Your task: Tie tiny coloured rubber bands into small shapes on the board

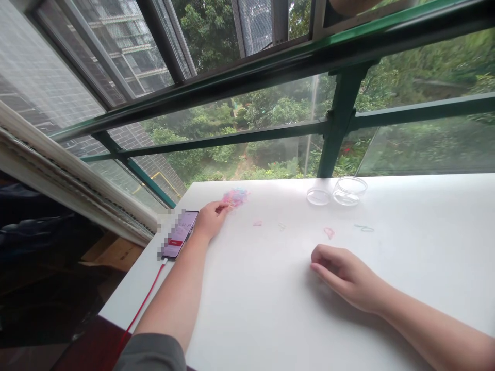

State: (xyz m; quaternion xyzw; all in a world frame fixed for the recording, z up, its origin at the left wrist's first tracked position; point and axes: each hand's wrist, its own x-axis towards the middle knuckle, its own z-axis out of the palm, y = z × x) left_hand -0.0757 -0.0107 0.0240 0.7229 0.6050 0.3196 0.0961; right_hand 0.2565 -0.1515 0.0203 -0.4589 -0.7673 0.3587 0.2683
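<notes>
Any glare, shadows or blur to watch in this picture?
Head view: bright daylight washes out the smooth white tabletop; same head view, a soft grey shadow lies below the bare, curled right hand; head view leaves the small pink-and-blue pile at the bare left hand too blurred to separate into pieces; head view pixelation covers the left side of the black-edged rectangular phone.

Pink-blue pile (236,197), loose, low, on white tabletop (255,299), far left.

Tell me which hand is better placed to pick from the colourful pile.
Probably the left hand: it is right at the colourful pile, while the right hand is farther off, near the pink loop.
</notes>
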